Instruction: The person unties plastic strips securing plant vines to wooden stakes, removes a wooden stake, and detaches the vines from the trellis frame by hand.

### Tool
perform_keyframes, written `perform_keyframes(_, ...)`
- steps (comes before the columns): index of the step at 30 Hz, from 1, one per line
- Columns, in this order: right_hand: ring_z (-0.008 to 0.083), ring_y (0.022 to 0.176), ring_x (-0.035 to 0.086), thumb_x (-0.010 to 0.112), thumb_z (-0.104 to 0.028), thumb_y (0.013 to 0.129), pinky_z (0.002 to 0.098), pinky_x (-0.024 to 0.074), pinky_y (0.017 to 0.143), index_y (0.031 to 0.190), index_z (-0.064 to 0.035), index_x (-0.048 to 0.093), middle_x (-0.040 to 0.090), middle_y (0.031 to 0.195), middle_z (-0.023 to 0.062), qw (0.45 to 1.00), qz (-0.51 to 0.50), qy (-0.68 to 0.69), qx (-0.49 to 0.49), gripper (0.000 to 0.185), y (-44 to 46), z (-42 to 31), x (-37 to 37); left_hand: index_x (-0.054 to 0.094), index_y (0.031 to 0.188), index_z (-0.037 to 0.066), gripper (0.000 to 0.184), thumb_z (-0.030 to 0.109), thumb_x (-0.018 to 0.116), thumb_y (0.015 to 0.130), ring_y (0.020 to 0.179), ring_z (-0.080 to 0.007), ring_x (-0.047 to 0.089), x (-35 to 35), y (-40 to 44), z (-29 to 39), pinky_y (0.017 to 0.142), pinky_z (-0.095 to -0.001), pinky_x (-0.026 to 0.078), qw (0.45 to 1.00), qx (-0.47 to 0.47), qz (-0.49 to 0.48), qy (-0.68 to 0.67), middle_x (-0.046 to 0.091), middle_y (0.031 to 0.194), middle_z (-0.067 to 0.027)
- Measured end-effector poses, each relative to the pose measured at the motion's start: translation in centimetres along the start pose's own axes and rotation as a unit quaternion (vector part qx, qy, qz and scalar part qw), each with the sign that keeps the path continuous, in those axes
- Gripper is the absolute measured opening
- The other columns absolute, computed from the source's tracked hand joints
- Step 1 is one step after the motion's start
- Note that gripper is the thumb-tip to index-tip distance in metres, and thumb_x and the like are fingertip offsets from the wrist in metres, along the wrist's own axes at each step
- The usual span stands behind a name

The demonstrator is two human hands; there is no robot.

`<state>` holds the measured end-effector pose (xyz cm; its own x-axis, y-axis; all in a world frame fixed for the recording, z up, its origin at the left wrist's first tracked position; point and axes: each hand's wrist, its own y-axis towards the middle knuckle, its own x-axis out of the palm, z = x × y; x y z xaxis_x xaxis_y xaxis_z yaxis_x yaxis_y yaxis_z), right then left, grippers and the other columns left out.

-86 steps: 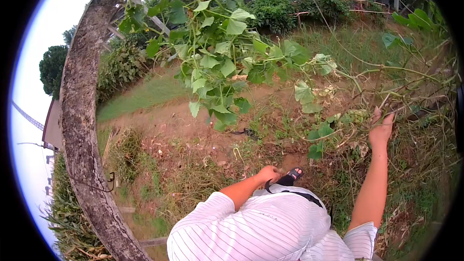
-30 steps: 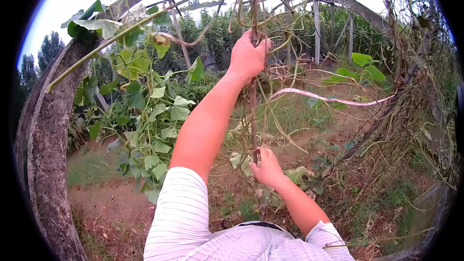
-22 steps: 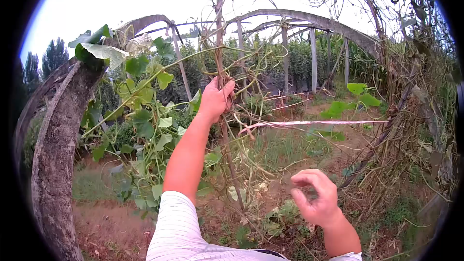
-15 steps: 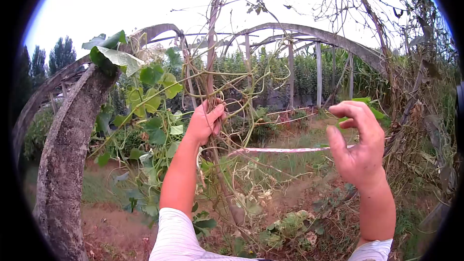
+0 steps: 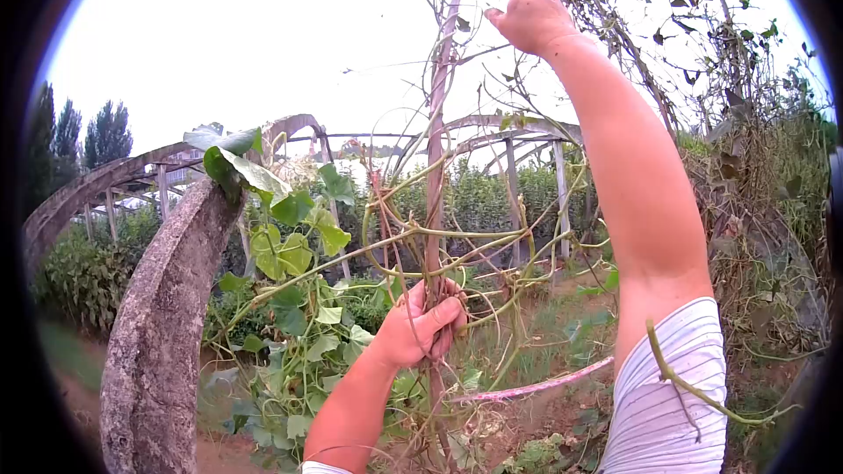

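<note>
An upright wooden pole, wrapped in thin tangled vines, stands in front of me. My left hand is closed round the pole and its stems at the lower middle. Raised high on the right, my right hand has its fingers stretched and thumb apart, holding nothing, to the right of the pole's top. Bare green vine stems cross the pole above my left hand. A pink-and-white strip runs to the right behind the pole.
A rough concrete arch post rises at the left, with large leaves on its top. Leafy vines hang beside it. Dry tangled vines fill the right side. A loose stem crosses my right sleeve. More arches stand behind.
My right hand has risen from the lower right to beside the pole's top. My left hand still grips the pole. The view has tilted up, showing more sky and the pole's upper end.
</note>
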<state>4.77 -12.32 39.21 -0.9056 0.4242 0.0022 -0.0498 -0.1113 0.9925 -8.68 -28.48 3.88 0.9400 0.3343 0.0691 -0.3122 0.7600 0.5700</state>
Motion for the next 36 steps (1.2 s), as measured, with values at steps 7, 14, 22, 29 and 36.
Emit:
perform_keyframes(7, 0.0293, 0.126, 0.055, 0.056, -0.027, 0.097, 0.041, 0.0404, 0.11, 0.144, -0.0131, 0.045, 0.054, 0.141, 0.0129, 0.985, 0.122, 0.05, -0.108, 0.05, 6.4, 0.4, 4.3, 0.05, 0.114, 0.007, 0.028, 0.025, 0.064, 0.097, 0.048, -0.0071, 0.051, 0.6, -2.3, 1.2, 0.042, -0.0229, 0.039, 0.999, -0.024, -0.026, 0.006, 0.064, 0.079, -0.0042)
perform_keyframes(14, 0.0268, 0.125, 0.057, 0.059, -0.042, 0.095, 0.0401, 0.0428, 0.109, 0.142, -0.0174, 0.052, 0.06, 0.134, 0.0114, 0.983, -0.152, 0.1, 0.002, 0.053, 6.4, 0.3, 6.1, 0.05, 0.113, 0.006, 0.022, 0.018, 0.061, 0.098, 0.048, -0.0116, 0.055, -1.8, -2.2, 1.8, 0.042, -0.0251, 0.042, 0.998, -0.02, 0.056, 0.033, 0.067, 0.083, -0.0098)
perform_keyframes(22, 0.031, 0.124, 0.056, 0.046, -0.06, 0.095, 0.0404, 0.0432, 0.107, 0.131, -0.0064, 0.062, 0.061, 0.132, 0.0179, 0.911, -0.399, 0.096, -0.05, 0.066, -5.6, 0.7, 11.4, 0.057, 0.109, 0.006, 0.016, 0.014, 0.063, 0.097, 0.084, -0.0205, 0.067, -7.8, -6.6, 1.5, 0.071, -0.0363, 0.058, 0.975, 0.087, 0.206, 0.009, 0.064, 0.091, -0.0092)
perform_keyframes(29, 0.0341, 0.118, 0.06, 0.037, -0.066, 0.098, 0.0405, 0.0437, 0.105, 0.125, -0.0023, 0.065, 0.065, 0.123, 0.0187, 0.718, -0.667, 0.184, -0.08, 0.075, -26.7, 2.8, 14.9, 0.055, 0.112, 0.007, 0.019, 0.022, 0.059, 0.1, 0.045, -0.0121, 0.054, -5.2, -8.2, 3.0, 0.045, -0.0242, 0.046, 0.951, 0.088, 0.277, 0.108, 0.065, 0.086, -0.0117)
perform_keyframes(36, 0.0253, 0.083, 0.072, 0.032, -0.063, 0.1, 0.0335, 0.0565, 0.07, 0.13, 0.0042, 0.056, 0.071, 0.105, 0.0184, 0.313, -0.669, 0.643, 0.204, 0.077, -30.9, 4.8, 3.4, 0.055, 0.11, 0.006, 0.024, 0.028, 0.06, 0.1, 0.047, -0.011, 0.056, -4.1, -9.8, 3.6, 0.04, -0.0212, 0.043, 0.939, 0.079, 0.301, 0.145, 0.066, 0.081, -0.01)
